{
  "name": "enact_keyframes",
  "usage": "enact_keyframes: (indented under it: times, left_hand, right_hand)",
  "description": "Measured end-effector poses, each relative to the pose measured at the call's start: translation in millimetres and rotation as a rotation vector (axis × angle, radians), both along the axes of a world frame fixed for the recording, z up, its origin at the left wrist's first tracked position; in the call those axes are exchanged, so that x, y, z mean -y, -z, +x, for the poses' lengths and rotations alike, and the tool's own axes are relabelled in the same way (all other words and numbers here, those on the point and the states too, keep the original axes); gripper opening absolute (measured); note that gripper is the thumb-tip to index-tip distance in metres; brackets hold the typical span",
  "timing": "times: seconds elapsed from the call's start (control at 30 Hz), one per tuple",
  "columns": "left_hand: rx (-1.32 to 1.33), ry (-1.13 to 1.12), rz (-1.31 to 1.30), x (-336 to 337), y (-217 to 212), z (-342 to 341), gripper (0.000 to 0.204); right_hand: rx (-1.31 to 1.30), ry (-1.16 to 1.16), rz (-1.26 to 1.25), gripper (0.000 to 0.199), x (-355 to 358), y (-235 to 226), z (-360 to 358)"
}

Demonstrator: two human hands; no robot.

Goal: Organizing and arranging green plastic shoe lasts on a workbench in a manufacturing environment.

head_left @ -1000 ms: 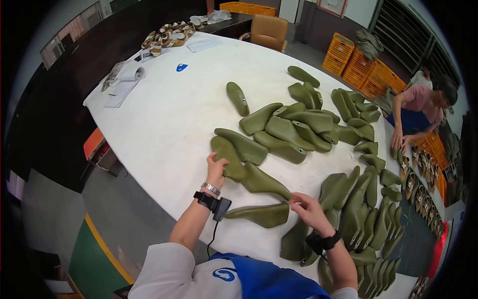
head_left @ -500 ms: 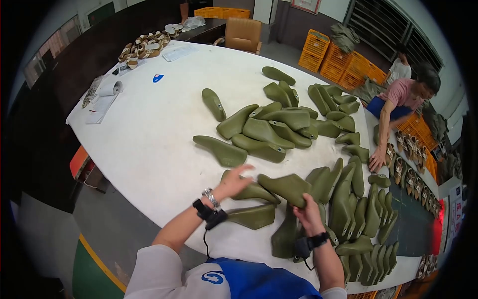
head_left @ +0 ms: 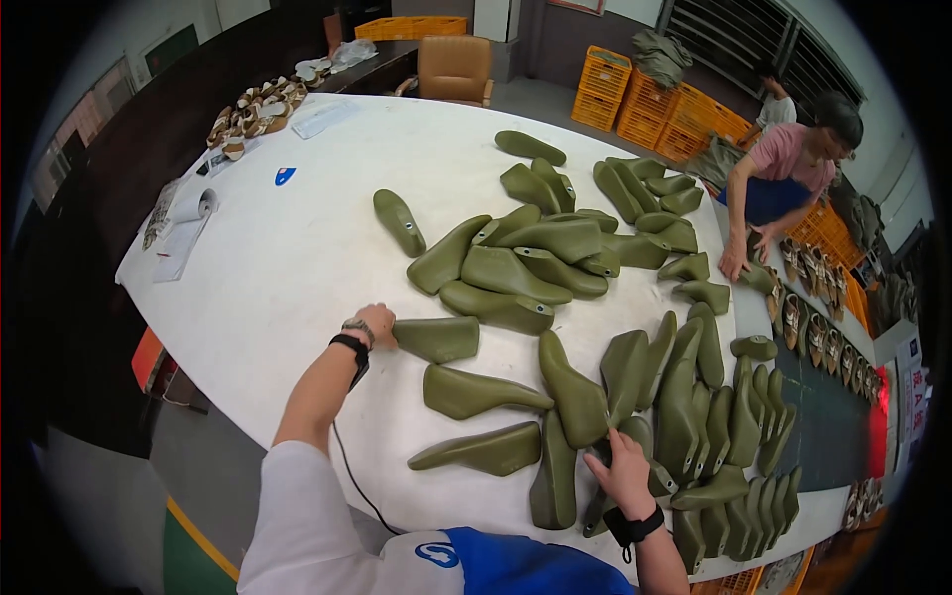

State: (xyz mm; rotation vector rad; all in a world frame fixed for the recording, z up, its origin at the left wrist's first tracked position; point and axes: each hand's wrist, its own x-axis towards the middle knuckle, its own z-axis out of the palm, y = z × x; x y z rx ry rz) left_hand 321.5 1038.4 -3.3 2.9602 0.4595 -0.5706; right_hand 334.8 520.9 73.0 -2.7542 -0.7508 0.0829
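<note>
Resting on the near crowd of olive-green shoe lasts (head_left: 694, 436), the right hand (head_left: 627, 474) lies over one last's (head_left: 605, 496) end; whether its fingers clamp it cannot be told. Farther out, the left hand (head_left: 378, 323) closes on the heel end of a single last (head_left: 437, 338) lying flat on the white table (head_left: 297, 258). The upright lasts lean on each other, so a tug could likely topple several. Beyond, a co-worker's hand (head_left: 734, 264) reaches the far edge.
</note>
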Motion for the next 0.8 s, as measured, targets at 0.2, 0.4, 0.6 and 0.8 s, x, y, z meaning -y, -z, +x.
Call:
enact_keyframes:
  times: [0.2,0.4,0.6,0.8]
  left_hand:
    - [-0.106,-0.336,-0.743,70,-66,-53,0.068]
    - [-0.315,0.104,-1.181,157,-161,-45,0.06]
    - [-0.527,0.359,-1.333,215,-146,4,0.051]
    - [0.527,-0.068,-0.608,88,-38,98,0.053]
  right_hand:
    - [-0.054,-0.22,0.317,0.073,-50,-32,20]
    - [0.194,-0.522,0.444,0.078,-73,-84,21]
    - [0.06,-0.508,0.472,0.046,10,-102,43]
    - [0.141,0.285,0.276,0.039,140,-63,40]
